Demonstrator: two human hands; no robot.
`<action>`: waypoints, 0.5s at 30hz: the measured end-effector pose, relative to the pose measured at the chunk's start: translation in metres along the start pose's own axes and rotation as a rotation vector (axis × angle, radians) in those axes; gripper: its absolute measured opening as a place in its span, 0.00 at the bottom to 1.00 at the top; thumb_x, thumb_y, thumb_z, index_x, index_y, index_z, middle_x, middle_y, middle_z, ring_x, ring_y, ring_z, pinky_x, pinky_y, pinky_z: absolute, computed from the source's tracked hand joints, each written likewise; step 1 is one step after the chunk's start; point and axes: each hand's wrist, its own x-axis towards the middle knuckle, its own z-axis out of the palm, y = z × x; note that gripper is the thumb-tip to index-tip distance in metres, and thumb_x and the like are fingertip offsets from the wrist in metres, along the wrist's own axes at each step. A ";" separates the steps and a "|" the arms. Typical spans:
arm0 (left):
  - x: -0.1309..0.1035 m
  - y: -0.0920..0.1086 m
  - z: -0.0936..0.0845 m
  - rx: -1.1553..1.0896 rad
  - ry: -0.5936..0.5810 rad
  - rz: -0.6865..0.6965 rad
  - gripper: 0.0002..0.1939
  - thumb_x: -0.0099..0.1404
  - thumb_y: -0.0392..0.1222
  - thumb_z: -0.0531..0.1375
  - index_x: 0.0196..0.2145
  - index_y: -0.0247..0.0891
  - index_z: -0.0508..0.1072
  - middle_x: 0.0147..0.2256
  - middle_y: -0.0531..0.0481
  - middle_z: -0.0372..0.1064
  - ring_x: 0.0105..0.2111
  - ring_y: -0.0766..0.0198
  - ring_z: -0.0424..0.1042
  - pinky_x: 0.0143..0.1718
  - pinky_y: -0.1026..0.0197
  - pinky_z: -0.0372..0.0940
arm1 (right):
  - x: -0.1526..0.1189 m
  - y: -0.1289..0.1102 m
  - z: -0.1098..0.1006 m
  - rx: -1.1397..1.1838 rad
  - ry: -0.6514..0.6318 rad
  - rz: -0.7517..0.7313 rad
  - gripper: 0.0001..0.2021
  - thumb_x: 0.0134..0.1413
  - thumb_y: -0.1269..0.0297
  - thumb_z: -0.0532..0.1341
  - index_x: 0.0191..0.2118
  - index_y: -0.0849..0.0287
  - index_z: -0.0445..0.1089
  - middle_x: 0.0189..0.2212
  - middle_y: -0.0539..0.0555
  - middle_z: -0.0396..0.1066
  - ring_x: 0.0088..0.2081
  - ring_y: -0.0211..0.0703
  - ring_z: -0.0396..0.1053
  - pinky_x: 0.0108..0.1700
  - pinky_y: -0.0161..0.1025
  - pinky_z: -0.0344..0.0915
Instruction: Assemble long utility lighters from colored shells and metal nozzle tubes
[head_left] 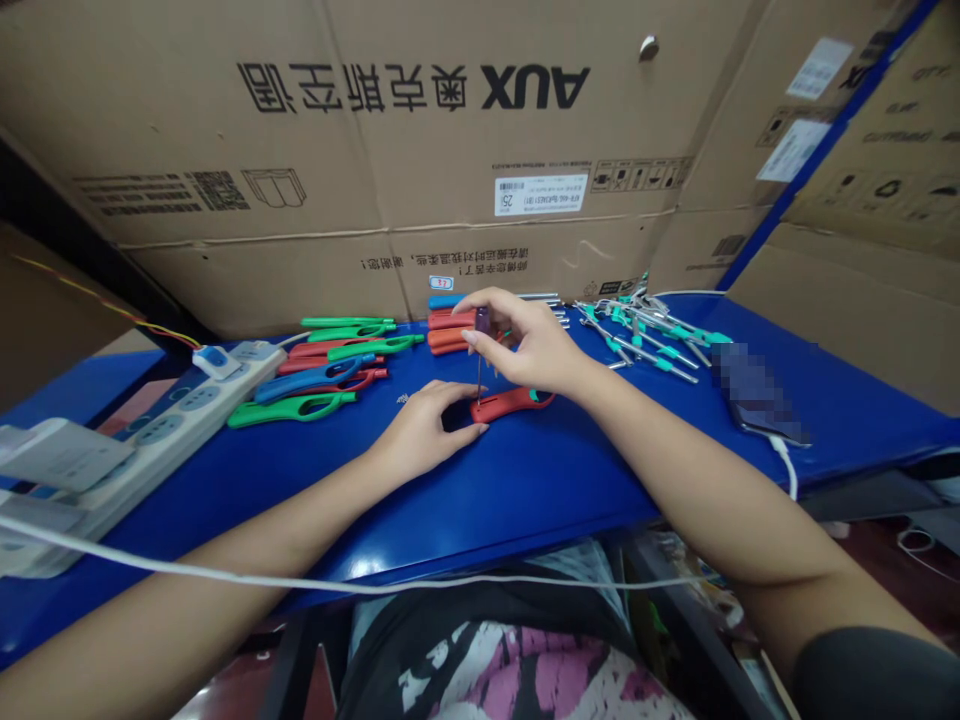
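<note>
place: small assembly workshop | signs: blue workbench [570, 480], screwdriver [481, 320], piled plastic casings [311, 379], metal-rod parts [664, 366], cardboard backing [420, 150]

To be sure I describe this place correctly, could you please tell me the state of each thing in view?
Red handle: lying flat
Screwdriver: upright, tip on red handle
Right hand: gripping screwdriver
Left hand: steadying red handle's end
Phone: lying down, cable connected
Power strip: plugs inserted
Metal rods: loosely heaped
Cardboard: upright
</note>
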 end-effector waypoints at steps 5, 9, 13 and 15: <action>0.001 0.000 0.000 0.016 0.001 0.023 0.17 0.62 0.40 0.63 0.49 0.40 0.75 0.47 0.45 0.76 0.48 0.53 0.74 0.51 0.50 0.68 | -0.001 -0.001 0.003 0.036 -0.032 0.008 0.11 0.61 0.61 0.59 0.47 0.59 0.68 0.31 0.50 0.72 0.32 0.38 0.71 0.37 0.36 0.67; 0.002 0.002 -0.001 0.021 -0.006 0.033 0.16 0.62 0.40 0.63 0.48 0.40 0.75 0.46 0.46 0.77 0.47 0.53 0.74 0.51 0.50 0.67 | -0.001 -0.001 0.002 0.037 -0.033 -0.005 0.11 0.61 0.62 0.59 0.47 0.60 0.68 0.31 0.51 0.72 0.32 0.38 0.71 0.38 0.36 0.67; 0.002 0.004 -0.001 0.027 -0.015 0.048 0.15 0.62 0.39 0.63 0.48 0.40 0.76 0.46 0.46 0.77 0.47 0.53 0.74 0.51 0.50 0.67 | -0.001 0.000 0.002 0.040 -0.021 -0.004 0.11 0.61 0.61 0.59 0.47 0.59 0.68 0.31 0.51 0.72 0.32 0.37 0.70 0.38 0.36 0.67; 0.002 0.005 -0.002 0.035 -0.011 0.058 0.15 0.62 0.39 0.63 0.47 0.40 0.76 0.45 0.46 0.77 0.46 0.54 0.74 0.51 0.51 0.67 | -0.001 0.000 0.003 0.044 -0.033 -0.009 0.11 0.61 0.61 0.59 0.47 0.59 0.68 0.31 0.51 0.72 0.32 0.38 0.71 0.38 0.36 0.67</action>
